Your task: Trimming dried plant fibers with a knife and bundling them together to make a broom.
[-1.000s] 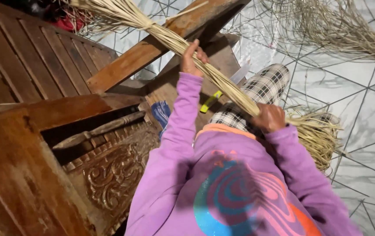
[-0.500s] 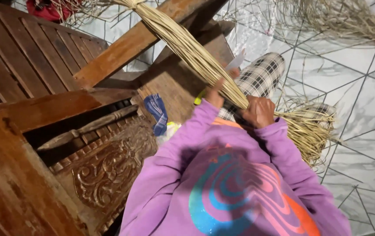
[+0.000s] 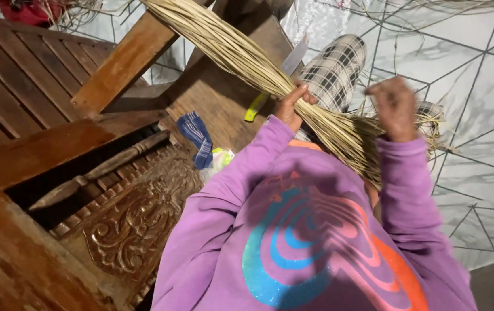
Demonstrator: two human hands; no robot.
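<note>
A long bundle of pale dry reed strands [image 3: 241, 55] runs from the top centre down to my lap. My left hand [image 3: 292, 106] is closed around the bundle at its middle. My right hand [image 3: 395, 106] is raised just right of the bundle's lower end [image 3: 356, 144]. It is blurred, with its fingers curled, and I cannot tell whether it holds thin strands. Both my sleeves are purple. My checked trouser leg [image 3: 336, 69] lies under the bundle.
A knife with a yellow-green handle [image 3: 255, 107] lies on a wooden board beside my left hand. A blue cloth [image 3: 197, 138] rests near carved wooden furniture [image 3: 137, 224] on the left. Loose strands lie scattered on the white tiled floor [image 3: 477, 75].
My left hand slid down the bundle toward my lap and still grips it. My right hand let go of the bundle's lower end and lifted off to the right.
</note>
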